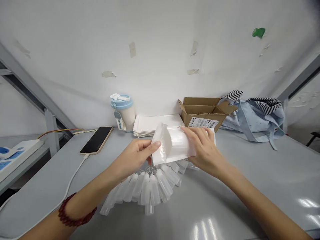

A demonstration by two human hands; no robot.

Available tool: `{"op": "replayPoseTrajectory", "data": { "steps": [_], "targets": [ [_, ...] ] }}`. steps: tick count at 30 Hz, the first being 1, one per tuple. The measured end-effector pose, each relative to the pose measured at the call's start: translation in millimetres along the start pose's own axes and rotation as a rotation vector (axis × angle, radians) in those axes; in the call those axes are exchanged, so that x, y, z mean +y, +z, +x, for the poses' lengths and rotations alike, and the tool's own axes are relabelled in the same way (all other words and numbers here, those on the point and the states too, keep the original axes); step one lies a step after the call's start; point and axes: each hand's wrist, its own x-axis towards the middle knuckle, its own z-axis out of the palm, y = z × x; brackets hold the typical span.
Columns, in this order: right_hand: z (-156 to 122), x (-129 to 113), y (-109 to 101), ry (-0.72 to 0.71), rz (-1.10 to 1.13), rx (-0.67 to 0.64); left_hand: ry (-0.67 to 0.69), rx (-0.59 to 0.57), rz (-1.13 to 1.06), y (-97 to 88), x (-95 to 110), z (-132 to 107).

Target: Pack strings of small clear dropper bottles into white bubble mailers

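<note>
A white padded envelope (183, 141) is held up above the table between my two hands. My left hand (137, 151) pinches its left, mouth-side edge, thumb in front. My right hand (203, 148) wraps over its right part, fingers along the top. The envelope bulges in the middle; what is inside, if anything, is hidden. Below it, a fan of translucent plastic tubes (146, 188) lies on the grey table (212, 200), their looped ends gathered near the envelope's lower edge. Part of that fan is covered by the envelope and my hands.
Behind stand a stack of white envelopes (145, 125), a blue-lidded cup (126, 115) and an open cardboard box (202, 111). A light blue bag (250, 116) lies at right. A phone (97, 140) with a white cable (71, 181) and a power strip (17, 155) are at left.
</note>
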Motion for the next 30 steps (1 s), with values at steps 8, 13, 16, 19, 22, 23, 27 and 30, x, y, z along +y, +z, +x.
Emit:
{"op": "replayPoseTrajectory", "data": {
  "steps": [8,13,16,19,22,23,27,30],
  "targets": [
    [1,23,2,0.131,-0.006,-0.103,0.220,-0.329,0.579,-35.1,-23,-32],
    [-1,24,8,0.143,0.027,-0.227,0.177,-0.372,0.681,-34.3,-49,-44],
    [-3,22,9,0.163,0.041,-0.231,0.181,-0.310,0.668,-28.7,-57,-46],
    [-5,21,10,0.142,0.046,-0.209,0.203,-0.242,0.663,-23.8,-60,-48],
    [-7,21,11,0.119,0.049,-0.226,0.179,-0.197,0.658,-21.0,-62,-49],
    [-8,20,11,0.114,0.050,-0.236,0.167,-0.186,0.649,-20.4,-62,-50],
    [-8,13,9,0.074,0.068,-0.220,0.123,0.017,0.521,-17.8,-58,-50],
    [-8,4,5,0.040,0.109,-0.221,0.141,0.246,0.307,-15.6,-49,-47]
  ]
}}
